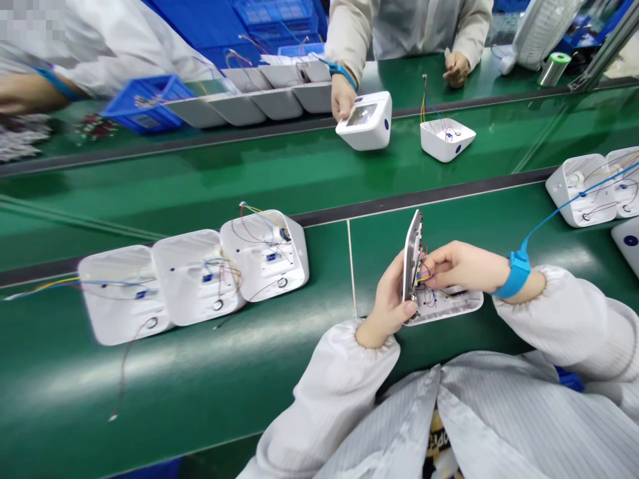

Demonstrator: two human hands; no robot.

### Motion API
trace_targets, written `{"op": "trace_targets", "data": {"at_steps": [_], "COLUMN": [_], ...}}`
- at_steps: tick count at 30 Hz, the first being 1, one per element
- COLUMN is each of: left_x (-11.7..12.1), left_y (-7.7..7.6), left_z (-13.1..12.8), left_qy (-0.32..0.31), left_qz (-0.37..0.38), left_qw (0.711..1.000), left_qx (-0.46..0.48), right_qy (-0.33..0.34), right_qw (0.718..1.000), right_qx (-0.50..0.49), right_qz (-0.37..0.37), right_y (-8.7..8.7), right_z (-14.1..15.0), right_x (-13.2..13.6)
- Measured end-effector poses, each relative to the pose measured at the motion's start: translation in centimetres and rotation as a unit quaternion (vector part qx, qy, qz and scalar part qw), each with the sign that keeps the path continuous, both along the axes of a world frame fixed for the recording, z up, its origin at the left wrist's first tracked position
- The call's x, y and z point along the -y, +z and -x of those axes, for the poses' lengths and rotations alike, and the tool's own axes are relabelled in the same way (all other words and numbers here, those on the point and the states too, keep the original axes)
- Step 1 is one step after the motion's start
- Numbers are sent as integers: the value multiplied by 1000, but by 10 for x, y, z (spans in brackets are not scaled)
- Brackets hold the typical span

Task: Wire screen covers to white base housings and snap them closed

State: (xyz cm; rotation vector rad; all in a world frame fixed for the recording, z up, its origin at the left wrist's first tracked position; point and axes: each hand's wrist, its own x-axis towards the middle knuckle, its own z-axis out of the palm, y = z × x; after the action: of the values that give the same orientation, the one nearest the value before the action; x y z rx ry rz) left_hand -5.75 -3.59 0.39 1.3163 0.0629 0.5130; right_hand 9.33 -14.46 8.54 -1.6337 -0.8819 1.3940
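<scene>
My left hand (392, 296) is closed round the edge of a white front panel (411, 256) with a circuit board on its inner side, holding it upright. Below and to the right of the panel lies an open white housing (452, 305) on the green bench, with parts and wires inside. My right hand (452, 265), with a blue wrist strap (517, 273) on its wrist, pinches thin coloured wires (425, 271) between the panel and the housing. The fingertips partly hide where the wires end.
Three open white housings (197, 279) with loose wires stand in a row at left; more housings (582, 189) are at right. Across the conveyor (200, 183), a co-worker's hand (343, 98) holds a white unit (367, 123). Another housing (446, 141) sits beside it. A blue bin (150, 100) stands further left.
</scene>
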Motion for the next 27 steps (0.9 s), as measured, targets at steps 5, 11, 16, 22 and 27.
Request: {"op": "trace_targets", "data": {"at_steps": [5,11,16,22,27], "left_x": [-2,-3,-3,-4,-4], "left_y": [0,5,7,8,10], "left_z": [2,0,0,-1,1], "left_qy": [2,-9,-12,-20,-29], "left_qz": [-40,-52,-49,-72,-73], "left_qw": [999,999,999,997,997], "left_qx": [4,-11,-6,4,1], "right_qy": [34,62,45,71,119], "right_qw": [970,971,982,961,956], "right_qx": [239,228,184,268,267], "right_qz": [-27,-16,-7,-9,10], "right_y": [11,16,11,18,15], "right_z": [3,-11,-13,-6,-1], "right_x": [2,4,3,3,1]}}
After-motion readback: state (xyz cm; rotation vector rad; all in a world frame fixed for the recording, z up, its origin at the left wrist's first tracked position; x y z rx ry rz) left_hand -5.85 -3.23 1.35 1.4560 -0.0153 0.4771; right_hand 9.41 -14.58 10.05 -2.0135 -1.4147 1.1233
